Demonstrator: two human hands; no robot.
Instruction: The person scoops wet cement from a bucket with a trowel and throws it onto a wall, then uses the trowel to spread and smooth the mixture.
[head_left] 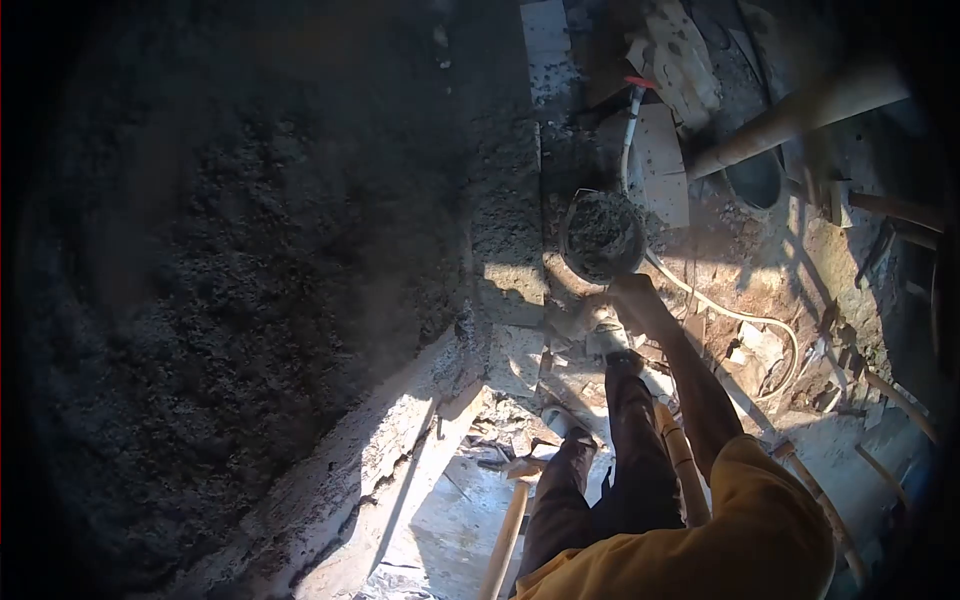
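Observation:
A round bucket (643, 240) of wet grey mortar (602, 235) stands near the middle of the view, beside the edge of a rough mortar-covered strip. My right hand (632, 292) is closed at its near rim, with the arm stretched down from a yellow sleeve. The fingers are in shadow, but they appear to grip the rim. A thin handle (574, 205) shows at the bucket's far left side. My left hand is not visible.
A dark, rough mortar surface (220, 260) fills the left. A pale hose (745, 315) curls right of the bucket. Poles (800, 125), boards (660, 165) and rubble (755, 350) lie to the right. A wooden post (505, 535) stands by my legs (632, 440).

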